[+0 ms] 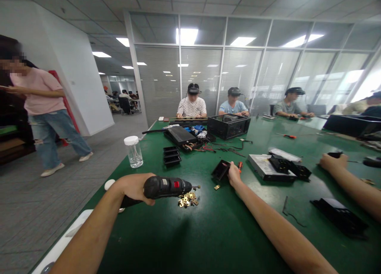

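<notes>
The green bench carries everything. By its far edge a black open-framed case is set down, seemingly pushed back so that the near side is left for handwork. Well in from the left edge, a silver-topped drive is placed beyond the right hand. Close to the left edge a clear jar is stood upright, probably for easy reach. A power drill is gripped by the left hand, its body held nearly level, perhaps to keep the bit in sight; what is on the bit's tip cannot be told. The hands are apart: a shallow black tray is pinched at one end by the right hand, tilted above the bench, apparently so its hollow stays uncovered. Between them, brass pieces are heaped, likely to be picked singly.
</notes>
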Demonstrator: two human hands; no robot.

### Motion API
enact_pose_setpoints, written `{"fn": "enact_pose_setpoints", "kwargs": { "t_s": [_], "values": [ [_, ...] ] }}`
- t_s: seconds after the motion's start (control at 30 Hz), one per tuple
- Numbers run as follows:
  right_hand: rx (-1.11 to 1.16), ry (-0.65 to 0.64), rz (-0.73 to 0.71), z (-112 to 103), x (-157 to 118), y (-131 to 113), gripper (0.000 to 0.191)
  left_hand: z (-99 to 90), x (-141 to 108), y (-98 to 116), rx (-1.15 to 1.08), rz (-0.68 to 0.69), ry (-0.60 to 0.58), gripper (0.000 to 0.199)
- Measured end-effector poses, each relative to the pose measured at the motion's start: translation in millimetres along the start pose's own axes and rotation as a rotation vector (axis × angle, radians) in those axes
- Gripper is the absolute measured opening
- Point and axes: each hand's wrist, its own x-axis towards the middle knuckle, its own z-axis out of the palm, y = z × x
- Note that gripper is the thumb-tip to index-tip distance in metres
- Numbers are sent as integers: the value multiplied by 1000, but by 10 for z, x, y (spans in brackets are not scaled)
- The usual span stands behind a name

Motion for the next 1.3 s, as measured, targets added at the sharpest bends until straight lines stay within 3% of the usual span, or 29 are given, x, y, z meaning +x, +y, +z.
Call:
{"fn": "enact_pose_setpoints", "kwargs": {
  "t_s": [0.13,0.3,0.37,0.5,0.57,0.63,0.73,0.9,1.3],
  "values": [
    [-302,109,-213,-28,69,-94,13,-5,-14,7,-17,5,-25,16],
    [-500,-47,-554,105,-88,-379,24,-16,-36,48,-14,-7,7,16],
    [-547,-232,-655,222,-275,-498,22,-18,-45,53,-2,-8,-11,16],
    [-806,-984,-712,471,-772,-604,27,-21,-63,49,23,-31,-18,16],
    [-919,-1169,-730,557,-995,-573,34,-22,-69,50,18,-30,-19,16],
    [-1015,-1262,-743,607,-1154,-502,37,-22,-73,54,8,-11,-28,15],
    [-1139,-1299,-758,629,-1254,-371,35,-22,-76,64,6,7,-39,14],
    [-1186,-1334,-728,601,-1188,-222,30,-28,-90,74,14,3,-59,14],
    [-1108,-1262,-651,550,-1120,-175,29,-56,-135,90,-36,29,-62,13]
  ]
}}
